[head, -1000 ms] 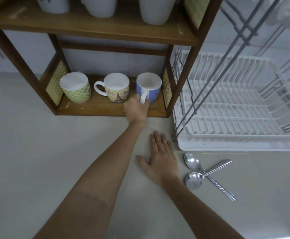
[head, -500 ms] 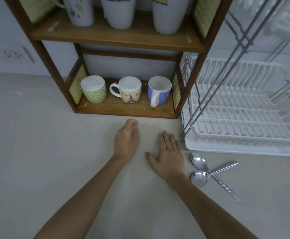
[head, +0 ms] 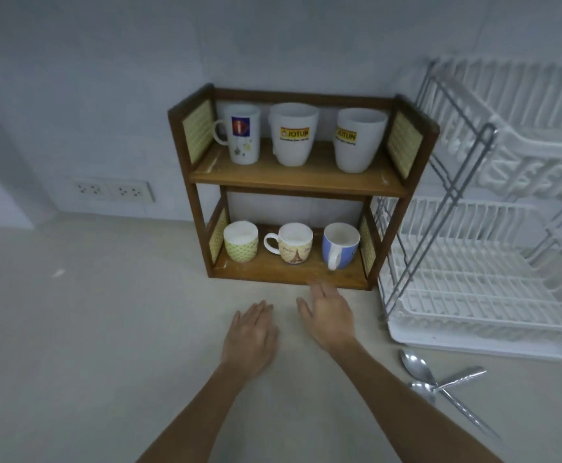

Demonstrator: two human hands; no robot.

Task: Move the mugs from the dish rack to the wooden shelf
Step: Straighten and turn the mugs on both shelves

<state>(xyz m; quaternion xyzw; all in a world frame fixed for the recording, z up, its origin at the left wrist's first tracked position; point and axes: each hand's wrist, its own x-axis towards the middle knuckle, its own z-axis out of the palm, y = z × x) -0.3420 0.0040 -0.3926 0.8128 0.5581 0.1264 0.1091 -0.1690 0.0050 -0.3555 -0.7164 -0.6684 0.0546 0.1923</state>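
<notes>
**Six mugs on the shelf, rack bare, both hands empty**

The two-tier dark wooden shelf with woven yellow side panels stands against the wall, just beside the white plastic dish rack on its grey wire frame. Its lower board carries three short mugs in a row: a green-patterned cup with no handle showing on the left, a cream mug printed with a tower in the middle with its handle turned left, and a blue-and-white mug on the right, its handle facing out toward the front edge, which I'd judge is how a hand leaves it when sliding it in from the front. On the upper board stand three taller white mugs: one with a red-and-blue emblem and two bearing a yellow logo. All six sit upright, mouths up, and those I can see into look empty.

Both tiers of the rack that are in sight hold no mugs, so the job looks finished or very nearly so.

The left hand lies flat, palm down, on the pale beige countertop, fingers loosely spread and holding nothing. The right hand hovers just in front of the shelf's lower edge, fingers extended and apart, also empty. Two steel spoons lie crossed on the counter by the rack's drip tray.
</notes>
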